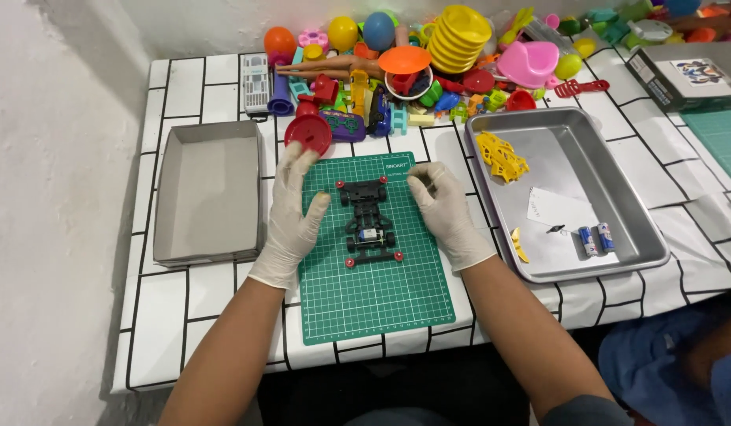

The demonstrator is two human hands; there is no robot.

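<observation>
Item: black toy car chassis (369, 223), red rollers at its corners, no body shell and no wheels visible. Location: upper middle of the green cutting mat (373, 292), which lies at the near edge of the surface (184, 315), a white tile-patterned top.

Left hand (293, 217): white glove, fingers spread and flat, resting at the mat's left border just beside the chassis; grips nothing. Right hand (446, 211): white glove, fingers loosely apart, laid at the mat's right border beside the chassis; whether a small part sits under the fingertips cannot be told.

Hazards, as judged: the chassis lies loose between the two hands, so a sideways nudge from either could skid it over the mat. The red rollers look small and could roll off the near edge if knocked free. The red disc (308, 133) sits just past the left fingertips and could be pushed into the toy pile.

Containers:
- Grey cardboard box lid (168, 197), left side of the surface; nothing in it.
- Metal tray (645, 237), right side of the surface; holds a yellow parts frame (501, 156), a loose yellow piece (519, 244), a white paper slip (559, 209), a small dark part (556, 229) and two batteries (596, 239).
- White cup (409, 83), far edge, under an orange lid; holds red pieces.

Other: heap of coloured plastic toys (460, 71) along the far edge; grey printed box (685, 75) at the far right corner.
</observation>
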